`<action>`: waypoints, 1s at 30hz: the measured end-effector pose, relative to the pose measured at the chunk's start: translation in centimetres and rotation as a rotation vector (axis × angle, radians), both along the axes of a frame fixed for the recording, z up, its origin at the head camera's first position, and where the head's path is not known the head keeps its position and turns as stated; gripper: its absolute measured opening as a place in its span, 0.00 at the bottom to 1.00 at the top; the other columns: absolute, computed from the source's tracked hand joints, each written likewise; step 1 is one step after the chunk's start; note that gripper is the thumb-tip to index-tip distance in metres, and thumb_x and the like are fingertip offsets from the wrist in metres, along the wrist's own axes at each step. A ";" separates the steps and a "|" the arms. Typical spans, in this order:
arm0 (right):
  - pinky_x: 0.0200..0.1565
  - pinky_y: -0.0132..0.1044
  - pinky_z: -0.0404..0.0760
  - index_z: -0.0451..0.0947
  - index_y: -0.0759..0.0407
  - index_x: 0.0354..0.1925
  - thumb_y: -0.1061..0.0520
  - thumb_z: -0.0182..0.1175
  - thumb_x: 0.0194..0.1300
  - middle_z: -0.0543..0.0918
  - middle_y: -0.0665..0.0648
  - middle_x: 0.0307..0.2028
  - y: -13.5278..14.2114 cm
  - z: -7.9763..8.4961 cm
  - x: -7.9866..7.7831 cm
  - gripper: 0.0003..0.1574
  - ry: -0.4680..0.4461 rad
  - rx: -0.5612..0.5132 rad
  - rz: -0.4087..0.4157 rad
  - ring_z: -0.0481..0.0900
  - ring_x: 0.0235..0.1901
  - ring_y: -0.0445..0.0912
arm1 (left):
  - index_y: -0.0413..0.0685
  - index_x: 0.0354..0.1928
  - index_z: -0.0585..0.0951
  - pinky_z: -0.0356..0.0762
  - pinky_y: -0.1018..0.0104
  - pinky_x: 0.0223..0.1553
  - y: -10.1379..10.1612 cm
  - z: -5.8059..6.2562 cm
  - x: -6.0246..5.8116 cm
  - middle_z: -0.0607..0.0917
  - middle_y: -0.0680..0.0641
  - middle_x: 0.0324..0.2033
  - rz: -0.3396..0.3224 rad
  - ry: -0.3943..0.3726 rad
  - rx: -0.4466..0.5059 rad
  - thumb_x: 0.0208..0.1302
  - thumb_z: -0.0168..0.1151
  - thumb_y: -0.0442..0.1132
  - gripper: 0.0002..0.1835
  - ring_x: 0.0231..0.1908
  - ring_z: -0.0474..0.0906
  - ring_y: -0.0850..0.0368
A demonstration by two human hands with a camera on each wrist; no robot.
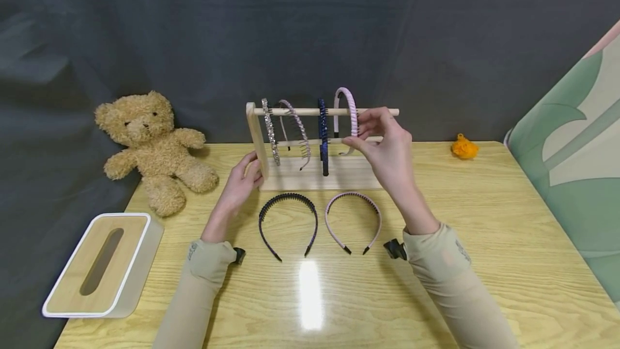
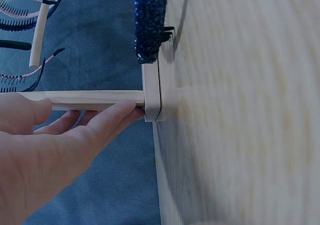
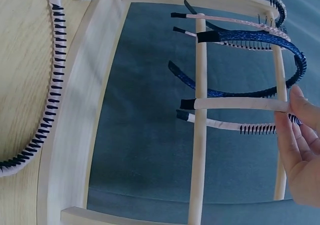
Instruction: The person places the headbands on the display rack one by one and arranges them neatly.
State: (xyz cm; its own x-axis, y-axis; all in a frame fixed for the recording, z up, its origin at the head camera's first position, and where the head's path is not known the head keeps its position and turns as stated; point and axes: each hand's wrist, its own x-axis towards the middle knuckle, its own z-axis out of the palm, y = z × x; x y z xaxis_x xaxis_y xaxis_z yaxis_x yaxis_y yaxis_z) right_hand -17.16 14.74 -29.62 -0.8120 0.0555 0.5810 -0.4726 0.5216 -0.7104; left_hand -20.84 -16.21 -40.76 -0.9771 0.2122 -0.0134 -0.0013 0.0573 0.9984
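A wooden headband rack (image 1: 319, 175) with two horizontal dowels stands at the back of the table. My right hand (image 1: 389, 152) pinches a pale pink wrapped headband (image 1: 354, 117) at its side, thumb on one face and fingers on the other; it hangs over the top dowel. In the right wrist view its black-tipped ends (image 3: 188, 104) reach past the lower dowel. My left hand (image 1: 240, 181) holds the rack's left upright (image 2: 95, 97) near the base. Left of the pinched headband hang a dark blue sequined headband (image 1: 324, 133), a thin pink one (image 1: 301, 131) and a rhinestone one (image 1: 269, 128).
In front of the rack lie a black toothed headband (image 1: 261, 217) and another pink headband (image 1: 327, 220). A teddy bear (image 1: 155, 147) sits at the back left, above a tissue box (image 1: 133, 279). An orange fuzzy object (image 1: 464, 148) lies at the back right, near the dark curtain (image 1: 465, 58).
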 end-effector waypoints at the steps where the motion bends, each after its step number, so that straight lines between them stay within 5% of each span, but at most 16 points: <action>1: 0.36 0.22 0.85 0.80 0.69 0.51 0.70 0.81 0.56 0.87 0.61 0.38 0.0 -0.1 -0.1 0.27 -0.001 0.004 -0.001 0.83 0.36 0.43 | 0.36 0.84 0.57 0.70 0.46 0.75 0.0 0.0 0.0 0.64 0.25 0.74 0.002 -0.002 -0.001 0.90 0.40 0.39 0.28 0.73 0.66 0.27; 13: 0.36 0.20 0.79 0.81 0.70 0.50 0.69 0.83 0.53 0.89 0.63 0.36 0.0 -0.7 -0.6 0.29 0.012 0.040 0.010 0.87 0.34 0.53 | 0.37 0.84 0.57 0.70 0.47 0.75 0.1 -0.1 -0.1 0.63 0.26 0.75 0.008 -0.006 -0.006 0.90 0.40 0.39 0.28 0.73 0.66 0.28; 30: 0.35 0.21 0.85 0.79 0.69 0.54 0.65 0.82 0.58 0.88 0.62 0.40 0.1 -0.9 0.4 0.29 -0.028 -0.020 0.009 0.84 0.37 0.44 | 0.36 0.84 0.57 0.70 0.46 0.74 0.1 0.0 0.0 0.63 0.26 0.76 0.003 0.004 -0.002 0.90 0.39 0.39 0.28 0.73 0.66 0.28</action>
State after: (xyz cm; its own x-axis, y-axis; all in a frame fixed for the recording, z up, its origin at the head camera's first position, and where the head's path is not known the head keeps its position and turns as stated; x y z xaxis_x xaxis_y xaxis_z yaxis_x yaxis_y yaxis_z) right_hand -16.79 14.86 -30.48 -0.8285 0.0592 0.5569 -0.4571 0.5030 -0.7335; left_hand -20.88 -16.11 -40.79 -0.9778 0.2095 -0.0100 0.0024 0.0589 0.9983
